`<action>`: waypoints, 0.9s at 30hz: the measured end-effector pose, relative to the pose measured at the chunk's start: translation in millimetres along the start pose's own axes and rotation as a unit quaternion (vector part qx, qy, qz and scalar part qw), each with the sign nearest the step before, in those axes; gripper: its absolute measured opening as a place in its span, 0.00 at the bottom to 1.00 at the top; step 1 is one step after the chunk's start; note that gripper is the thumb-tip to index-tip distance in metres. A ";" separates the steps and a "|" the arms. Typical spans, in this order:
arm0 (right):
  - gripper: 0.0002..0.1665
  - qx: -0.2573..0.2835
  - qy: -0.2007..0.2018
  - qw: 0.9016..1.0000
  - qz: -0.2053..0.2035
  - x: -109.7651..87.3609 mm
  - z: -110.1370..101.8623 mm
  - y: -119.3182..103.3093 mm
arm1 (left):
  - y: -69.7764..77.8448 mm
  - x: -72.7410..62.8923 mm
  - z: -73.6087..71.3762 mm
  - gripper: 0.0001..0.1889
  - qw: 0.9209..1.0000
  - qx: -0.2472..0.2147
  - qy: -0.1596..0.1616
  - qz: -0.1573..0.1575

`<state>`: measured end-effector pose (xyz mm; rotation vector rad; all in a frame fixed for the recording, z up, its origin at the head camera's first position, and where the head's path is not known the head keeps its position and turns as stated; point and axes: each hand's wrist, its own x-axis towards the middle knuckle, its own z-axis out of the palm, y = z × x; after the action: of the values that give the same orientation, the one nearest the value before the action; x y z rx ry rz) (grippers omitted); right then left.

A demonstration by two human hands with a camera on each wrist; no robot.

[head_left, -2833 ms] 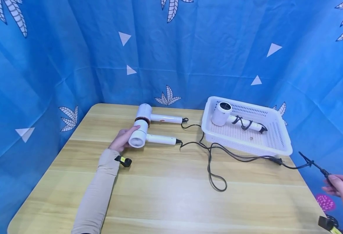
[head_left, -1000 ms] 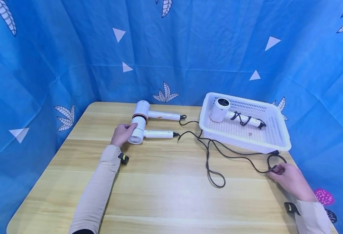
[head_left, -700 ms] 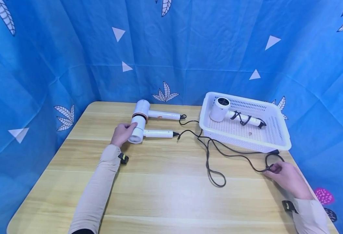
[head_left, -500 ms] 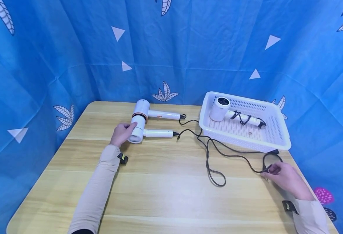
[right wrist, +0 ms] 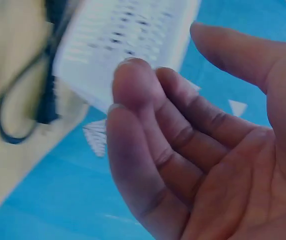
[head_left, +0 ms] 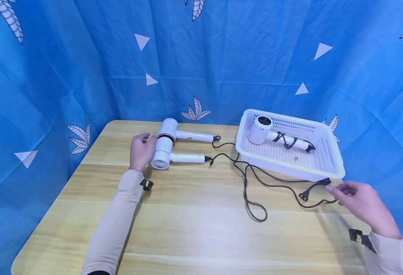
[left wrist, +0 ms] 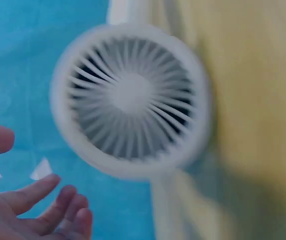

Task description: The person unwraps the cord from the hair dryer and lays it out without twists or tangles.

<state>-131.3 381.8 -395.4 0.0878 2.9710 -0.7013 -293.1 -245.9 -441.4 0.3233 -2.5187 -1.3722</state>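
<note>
My left hand [head_left: 142,152] is beside the head of the nearer white hair dryer [head_left: 162,149], apart from it, fingers loosely bent and holding nothing. Its round vented end [left wrist: 133,95] fills the middle of the left wrist view. Behind it lies a second white hair dryer [head_left: 194,136] with an orange-rimmed nozzle. At the table's right edge my right hand [head_left: 363,200] is raised, with nothing between the relaxed fingers. Just left of it a black plug [head_left: 304,196] lies on the wood. The dark power cord [head_left: 292,188] runs from there to the nearer dryer.
At the back right a white perforated basket [head_left: 290,168] holds a third hair dryer [head_left: 259,130], its cord wound round the handle. Another black plug [head_left: 325,181] lies by the basket's front corner. A cord loop [head_left: 261,214] reaches toward the table's middle. Blue curtain [head_left: 256,49] surrounds the table.
My right hand first brought the cord's plug end onto the table; now it has let go and moved right. My left hand has released the nearer dryer and shifted slightly away.
</note>
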 end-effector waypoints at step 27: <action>0.52 0.171 -0.163 0.968 0.081 156.8 -64.3 -10.2 | 175.6 -22.2 152.6 0.18 0.957 -0.156 -0.237 0.059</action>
<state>-292.7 407.1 -349.0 0.2130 2.4751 -1.0792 -334.5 -25.6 -375.5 -0.2445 -2.5501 -1.9482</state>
